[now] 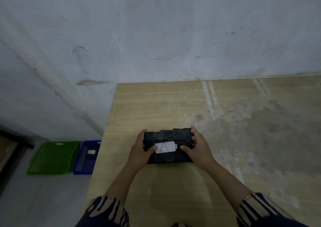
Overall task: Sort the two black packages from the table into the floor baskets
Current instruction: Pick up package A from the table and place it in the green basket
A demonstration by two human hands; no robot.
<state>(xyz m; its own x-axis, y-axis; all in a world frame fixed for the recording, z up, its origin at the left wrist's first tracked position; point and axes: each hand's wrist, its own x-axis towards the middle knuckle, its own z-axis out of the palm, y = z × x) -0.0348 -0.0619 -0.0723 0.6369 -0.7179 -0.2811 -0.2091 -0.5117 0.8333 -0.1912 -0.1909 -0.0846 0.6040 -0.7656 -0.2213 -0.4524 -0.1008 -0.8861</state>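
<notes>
A black wrapped package [167, 137] with a white label marked "A" sits near the left front part of the wooden table [173, 101]. My left hand [140, 150] grips its left end and my right hand [199, 146] grips its right end, thumbs on the top face. On the floor to the left of the table stand a green basket [52, 159] and a blue basket [85, 164]. The blue basket holds a dark item with a white label [90, 152], partly hidden by the table edge.
A pale wall [156, 26] rises behind the table. The table's left edge runs just right of the blue basket. A dark frame [10, 150] stands at the far left on the grey floor.
</notes>
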